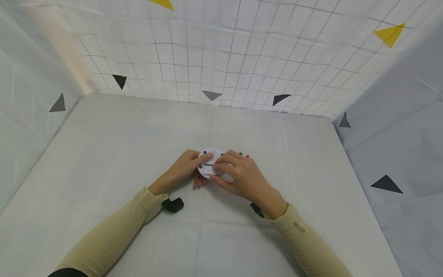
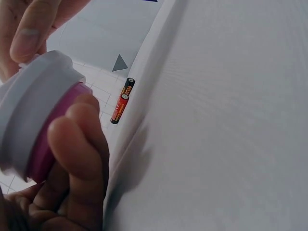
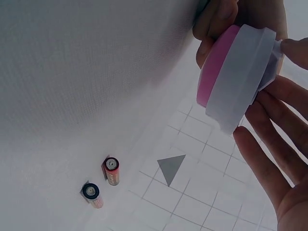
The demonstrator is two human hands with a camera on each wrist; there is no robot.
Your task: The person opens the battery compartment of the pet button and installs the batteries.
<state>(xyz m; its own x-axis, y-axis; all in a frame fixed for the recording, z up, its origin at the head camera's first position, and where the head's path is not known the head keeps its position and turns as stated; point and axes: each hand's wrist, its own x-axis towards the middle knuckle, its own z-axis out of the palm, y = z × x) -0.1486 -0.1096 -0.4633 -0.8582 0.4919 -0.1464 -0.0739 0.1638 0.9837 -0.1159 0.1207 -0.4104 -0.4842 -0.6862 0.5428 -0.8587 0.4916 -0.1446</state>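
Note:
A round white device (image 1: 213,151) with a pink underside (image 3: 219,67) is held up over the table, its face with small holes and dark feet turned upward. My left hand (image 1: 183,165) grips it from the left, thumb on the top face and fingers curled beneath the pink part. From the right, my right hand (image 1: 242,175) pinches the battery cover (image 1: 208,169) between thumb and fingertips. In the right wrist view the cover (image 3: 272,67) stands tilted out from the white body. Part of the device is hidden behind my right fingers.
Just beyond my right hand, a red battery (image 2: 119,110) and a black battery (image 2: 128,86) are on the white table (image 1: 138,134). Cloth walls with a grid and coloured triangles enclose the back and sides. Dark wrist mounts (image 1: 173,205) hang below the sleeves.

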